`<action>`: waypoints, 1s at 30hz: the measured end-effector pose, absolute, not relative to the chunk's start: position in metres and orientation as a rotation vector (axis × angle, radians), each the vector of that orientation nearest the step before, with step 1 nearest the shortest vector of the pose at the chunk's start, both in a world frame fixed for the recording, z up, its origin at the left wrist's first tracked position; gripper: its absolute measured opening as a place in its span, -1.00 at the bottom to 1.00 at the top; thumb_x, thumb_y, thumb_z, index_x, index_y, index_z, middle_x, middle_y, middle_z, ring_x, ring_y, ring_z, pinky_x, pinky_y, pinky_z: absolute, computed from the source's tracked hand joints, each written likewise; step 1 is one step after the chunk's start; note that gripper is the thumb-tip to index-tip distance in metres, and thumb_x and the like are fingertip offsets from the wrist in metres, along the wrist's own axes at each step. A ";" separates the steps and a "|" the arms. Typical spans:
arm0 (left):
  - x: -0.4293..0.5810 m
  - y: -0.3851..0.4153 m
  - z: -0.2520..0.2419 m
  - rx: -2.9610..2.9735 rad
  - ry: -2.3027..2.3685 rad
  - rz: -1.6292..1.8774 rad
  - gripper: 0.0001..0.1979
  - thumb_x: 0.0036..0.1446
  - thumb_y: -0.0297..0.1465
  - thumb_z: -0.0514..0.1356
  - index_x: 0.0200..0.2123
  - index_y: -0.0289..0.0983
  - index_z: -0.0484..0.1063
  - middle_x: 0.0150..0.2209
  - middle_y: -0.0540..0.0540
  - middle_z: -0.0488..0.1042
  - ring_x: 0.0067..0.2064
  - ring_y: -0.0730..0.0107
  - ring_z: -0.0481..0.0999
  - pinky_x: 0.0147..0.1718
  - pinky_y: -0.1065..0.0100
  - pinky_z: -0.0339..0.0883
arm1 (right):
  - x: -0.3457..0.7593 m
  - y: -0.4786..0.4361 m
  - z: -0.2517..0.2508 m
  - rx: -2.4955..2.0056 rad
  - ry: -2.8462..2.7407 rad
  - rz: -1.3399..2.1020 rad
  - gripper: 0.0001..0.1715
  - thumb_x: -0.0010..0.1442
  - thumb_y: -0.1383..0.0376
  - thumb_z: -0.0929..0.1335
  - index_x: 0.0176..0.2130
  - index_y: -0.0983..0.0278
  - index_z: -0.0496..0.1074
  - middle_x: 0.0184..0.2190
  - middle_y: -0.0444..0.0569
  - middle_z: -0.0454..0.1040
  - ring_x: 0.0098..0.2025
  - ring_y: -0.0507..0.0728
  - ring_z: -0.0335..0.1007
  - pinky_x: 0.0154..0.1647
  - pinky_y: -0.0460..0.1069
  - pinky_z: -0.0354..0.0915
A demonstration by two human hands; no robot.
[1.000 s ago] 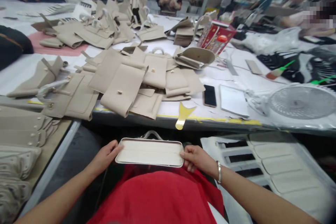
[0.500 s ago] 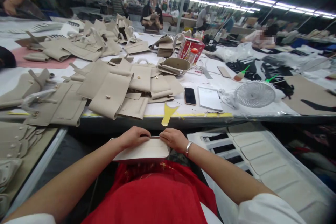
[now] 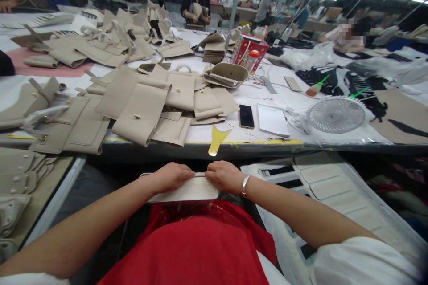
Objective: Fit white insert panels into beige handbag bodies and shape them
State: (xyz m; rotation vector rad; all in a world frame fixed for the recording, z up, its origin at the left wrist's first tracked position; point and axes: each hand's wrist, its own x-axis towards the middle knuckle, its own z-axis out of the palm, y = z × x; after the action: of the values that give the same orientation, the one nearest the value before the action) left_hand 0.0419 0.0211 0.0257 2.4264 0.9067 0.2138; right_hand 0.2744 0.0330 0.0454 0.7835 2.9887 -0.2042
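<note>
Grip on both sides is closed: left hand [image 3: 172, 177] and right hand [image 3: 224, 177] pinch the far rim of the cream bag [image 3: 187, 192], fingertips nearly meeting at its middle. The bag lies flat on the red lap [image 3: 200, 240], just below the surface [image 3: 267, 149] edge. Pressing that rim looks like the step in hand; carrying on calls for even pressure along it.

One cream bag [image 3: 187, 192], one phone [image 3: 246, 116], one fan [image 3: 336, 115], one yellow scraper [image 3: 217, 139], two green-handled brushes [image 3: 317, 87]
</note>
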 end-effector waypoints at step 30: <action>-0.052 0.026 0.032 2.249 0.820 0.098 -0.63 0.14 -0.43 -0.01 0.01 -0.18 0.38 0.01 -0.08 0.43 -0.01 0.26 0.43 -0.02 0.34 0.25 | 0.154 0.117 0.005 0.494 2.044 -1.831 -0.55 -0.07 0.03 0.41 -0.53 0.33 0.24 -0.63 -0.28 0.14 -0.53 -0.08 0.00 -0.50 -0.13 0.01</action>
State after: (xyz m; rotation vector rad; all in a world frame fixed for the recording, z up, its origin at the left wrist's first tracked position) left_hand -0.0524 0.0255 0.0324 2.2485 0.8198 0.0978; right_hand 0.1539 0.1172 0.0050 0.4943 2.0440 -1.8306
